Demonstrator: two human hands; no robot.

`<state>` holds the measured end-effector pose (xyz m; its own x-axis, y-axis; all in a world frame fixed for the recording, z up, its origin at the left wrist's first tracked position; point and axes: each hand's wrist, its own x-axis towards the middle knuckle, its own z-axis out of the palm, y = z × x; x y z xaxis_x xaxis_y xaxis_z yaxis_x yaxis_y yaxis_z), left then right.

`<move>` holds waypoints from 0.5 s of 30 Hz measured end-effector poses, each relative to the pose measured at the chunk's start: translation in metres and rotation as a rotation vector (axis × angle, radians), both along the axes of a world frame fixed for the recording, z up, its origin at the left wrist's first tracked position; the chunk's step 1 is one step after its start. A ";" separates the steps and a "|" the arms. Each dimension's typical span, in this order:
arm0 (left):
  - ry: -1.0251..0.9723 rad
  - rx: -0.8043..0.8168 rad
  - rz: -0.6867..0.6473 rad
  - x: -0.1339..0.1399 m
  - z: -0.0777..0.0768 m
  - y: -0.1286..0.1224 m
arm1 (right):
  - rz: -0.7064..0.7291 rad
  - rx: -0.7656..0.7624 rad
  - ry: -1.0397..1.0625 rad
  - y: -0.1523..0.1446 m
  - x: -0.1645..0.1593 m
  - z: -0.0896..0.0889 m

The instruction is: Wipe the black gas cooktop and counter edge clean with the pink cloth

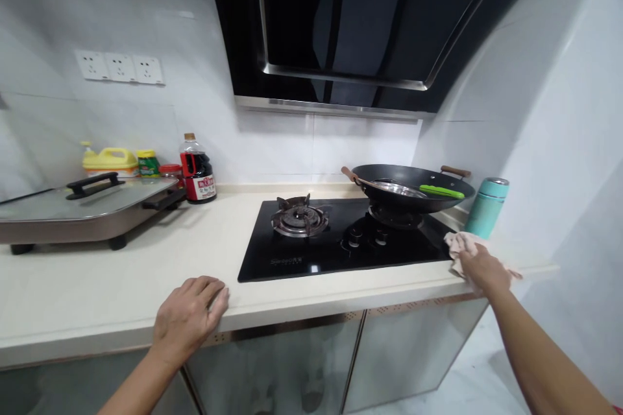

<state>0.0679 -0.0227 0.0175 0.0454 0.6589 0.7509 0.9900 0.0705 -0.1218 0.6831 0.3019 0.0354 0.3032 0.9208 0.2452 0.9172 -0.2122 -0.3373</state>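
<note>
With fingers bunched over it, my right hand (484, 271) presses a pale pink cloth (460, 245) onto the counter at the right front corner of the black gas stove (311, 253). A turquoise flask (488, 207) stands upright just behind the cloth. My left hand (192, 311) rests on the front edge of the cream counter (131, 282), left of the stove, its fingers loosely bent, thumb apart, nothing in it. On the stove's right burner sits a black wok (403, 175) holding a metal utensil with a wooden handle and a bright green-handled item (442, 192).
An electric pan with a glass lid (92, 204) occupies the counter's left end. Behind it are a soy sauce bottle (198, 172), a yellow jug (111, 161) and small jars. A black range hood (341, 19) overhangs the stove; a wall closes the right side.
</note>
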 end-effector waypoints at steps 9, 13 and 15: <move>0.010 -0.015 0.038 0.004 -0.001 0.000 | 0.617 0.223 0.052 -0.093 -0.136 -0.025; 0.015 0.015 0.039 0.009 0.002 -0.004 | 0.649 0.326 0.262 -0.080 -0.143 -0.016; 0.019 0.017 0.040 0.011 0.003 -0.004 | 0.512 0.356 0.259 -0.054 -0.133 -0.006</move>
